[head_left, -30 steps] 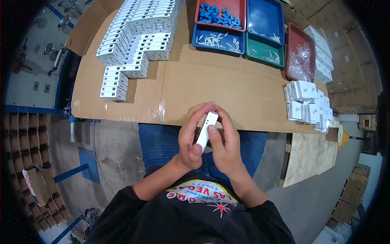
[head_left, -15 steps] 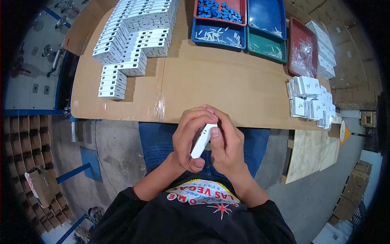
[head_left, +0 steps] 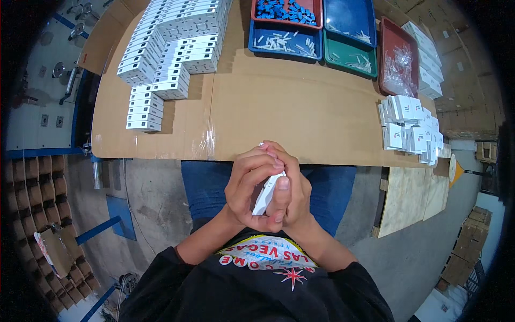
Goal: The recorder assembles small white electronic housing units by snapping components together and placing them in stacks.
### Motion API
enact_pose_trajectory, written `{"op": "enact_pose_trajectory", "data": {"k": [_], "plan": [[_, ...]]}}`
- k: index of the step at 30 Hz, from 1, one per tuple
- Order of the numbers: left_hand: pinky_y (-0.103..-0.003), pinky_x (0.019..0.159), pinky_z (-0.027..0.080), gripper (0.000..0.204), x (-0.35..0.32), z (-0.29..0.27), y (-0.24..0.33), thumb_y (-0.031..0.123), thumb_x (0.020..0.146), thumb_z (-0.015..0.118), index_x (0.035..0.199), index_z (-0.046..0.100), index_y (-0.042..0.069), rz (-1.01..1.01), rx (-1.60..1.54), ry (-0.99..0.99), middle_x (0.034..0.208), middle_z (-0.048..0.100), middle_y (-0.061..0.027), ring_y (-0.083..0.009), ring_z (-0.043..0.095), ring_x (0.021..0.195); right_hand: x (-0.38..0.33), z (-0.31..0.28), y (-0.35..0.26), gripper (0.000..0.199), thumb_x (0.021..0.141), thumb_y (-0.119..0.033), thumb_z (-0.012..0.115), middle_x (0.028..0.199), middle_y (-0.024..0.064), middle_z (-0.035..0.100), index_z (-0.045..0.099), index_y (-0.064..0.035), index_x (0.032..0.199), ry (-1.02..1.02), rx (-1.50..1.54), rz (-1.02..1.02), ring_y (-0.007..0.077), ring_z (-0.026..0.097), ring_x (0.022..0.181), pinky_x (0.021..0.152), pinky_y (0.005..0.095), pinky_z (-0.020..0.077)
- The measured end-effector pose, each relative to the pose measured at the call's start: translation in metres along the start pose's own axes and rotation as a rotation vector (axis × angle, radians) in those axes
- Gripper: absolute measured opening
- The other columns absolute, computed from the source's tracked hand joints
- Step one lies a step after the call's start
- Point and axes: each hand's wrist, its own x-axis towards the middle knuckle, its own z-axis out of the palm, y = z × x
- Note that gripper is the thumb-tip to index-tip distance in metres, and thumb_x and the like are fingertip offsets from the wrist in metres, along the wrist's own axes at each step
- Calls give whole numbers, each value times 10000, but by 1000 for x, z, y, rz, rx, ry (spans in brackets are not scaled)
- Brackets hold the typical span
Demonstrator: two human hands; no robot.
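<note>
A slim white plastic piece with small dark slots in its edge [head_left: 265,198] stands tilted between my two hands, just off the table's near edge. My left hand [head_left: 244,180] is wrapped round one side of it, fingers bent over its top. From the other side my right hand [head_left: 296,188] closes on the same piece, its thumb laid along the visible edge. The fingers of both hands meet at the far end, where a small white bit peeks out. Most of the piece's broad faces are hidden by my palms.
On the cardboard-covered table [head_left: 257,118], white boxes [head_left: 188,48] stand stacked at left. Trays at the back hold blue parts [head_left: 287,12], white pins [head_left: 281,44] and clear plastic bags [head_left: 399,75]. A pile of white pieces [head_left: 407,129] lies at the right edge.
My right thumb has slid down and toward me along the piece, covering more of it. Both hands have drawn closer together round it, and the view has shifted slightly.
</note>
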Motion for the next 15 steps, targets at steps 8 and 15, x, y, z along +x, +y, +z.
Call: {"op": "enact_pose_trajectory", "data": {"k": [8,15], "plan": [[-518,1013,502,557,-6,0,-2,321,723,717,1113,635,-68,20,41,23,1078,647,-224,-358,629,1034,0,1,1,455,1070,-237,361,1307,348,587,511,120,1309,0,17,-20,455,672,1116,955,456,551],[-544,1039,477,676,2,2,-1,481,805,689,1181,598,-72,4,-16,87,1103,629,-236,-360,620,1048,10,-4,-4,698,1067,-528,419,1372,323,555,462,72,1419,-72,19,-13,431,651,1172,943,452,559]]}}
